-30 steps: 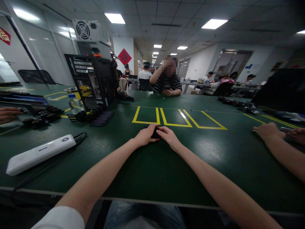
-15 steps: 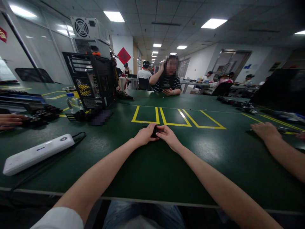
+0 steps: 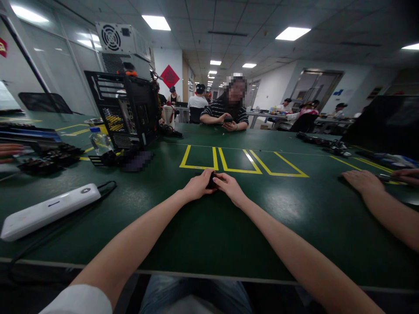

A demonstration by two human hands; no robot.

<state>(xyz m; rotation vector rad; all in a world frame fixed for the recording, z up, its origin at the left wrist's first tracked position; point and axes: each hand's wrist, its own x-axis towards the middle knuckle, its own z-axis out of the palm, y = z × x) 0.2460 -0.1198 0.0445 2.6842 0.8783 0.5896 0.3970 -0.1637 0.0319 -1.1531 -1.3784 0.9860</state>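
Observation:
Both hands meet at a small black object (image 3: 212,180) just above the green table (image 3: 209,226), in front of the yellow tape outlines (image 3: 235,171). My left hand (image 3: 198,185) is closed around its left side, thumb and fingers gripping it. From the right, my right hand (image 3: 230,185) touches the same object with thumb and fingertips pinched at its edge. Fingers cover most of the object, so its exact kind cannot be made out.
A white elongated device (image 3: 50,211) with a black cord lies at left. Behind it stand a plastic bottle (image 3: 100,141) and an open black computer case (image 3: 127,109). A co-worker's hand (image 3: 363,181) rests at right. Across the table sits a person (image 3: 224,109) holding a phone.
My hands keep nearly the same hold, with the right fingers shifted slightly left. The person opposite has lowered a raised hand to the phone. Co-workers' hands at both sides have moved a little.

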